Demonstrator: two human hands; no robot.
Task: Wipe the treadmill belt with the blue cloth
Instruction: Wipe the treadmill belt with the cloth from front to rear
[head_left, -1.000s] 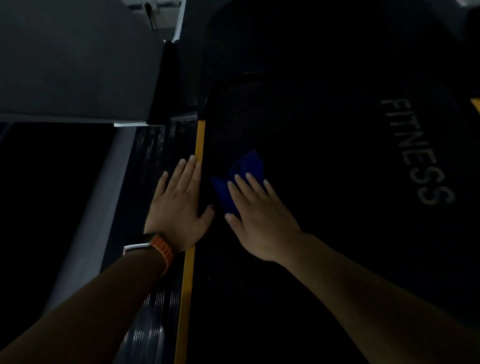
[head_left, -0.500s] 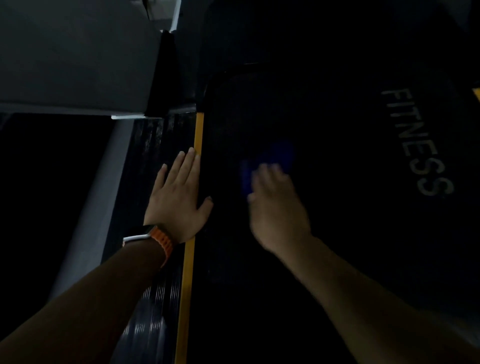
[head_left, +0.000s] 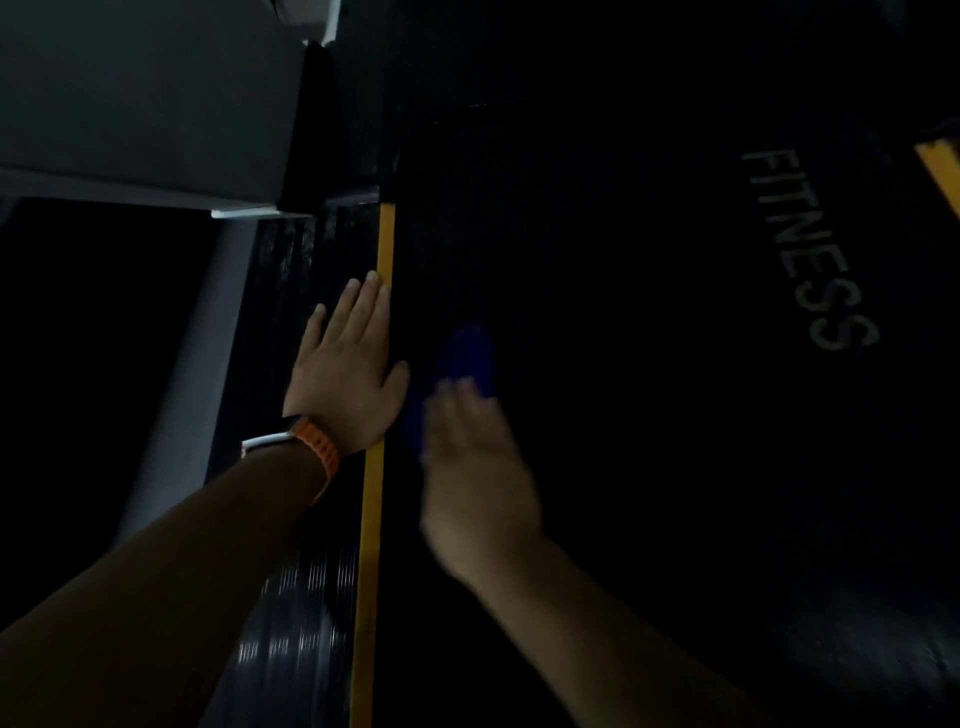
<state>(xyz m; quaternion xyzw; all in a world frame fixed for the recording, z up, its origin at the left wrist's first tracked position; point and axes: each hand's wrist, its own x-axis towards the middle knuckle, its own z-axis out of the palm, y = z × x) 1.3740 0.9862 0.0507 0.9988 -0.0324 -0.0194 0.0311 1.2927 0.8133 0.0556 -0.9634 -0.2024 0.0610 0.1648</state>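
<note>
The black treadmill belt (head_left: 649, 415) fills the middle and right, with the grey word FITNESS printed on it. A blue cloth (head_left: 467, 358) lies on the belt close to its left edge, blurred by motion. My right hand (head_left: 478, 478) presses flat on the cloth's near part with straight fingers, also blurred. My left hand (head_left: 345, 374) rests flat, fingers straight, on the ribbed black side rail (head_left: 296, 597) and the yellow strip (head_left: 371, 545) beside the belt. An orange watch band sits on that wrist.
A grey upright panel (head_left: 145, 104) stands at the top left above the side rail. A pale grey frame edge (head_left: 187, 389) runs along the rail's left side. Another yellow strip (head_left: 940, 171) shows at the belt's far right edge.
My right hand has slid the blue cloth right, then back left and nearer to me along the belt. The left hand has stayed flat on the side rail.
</note>
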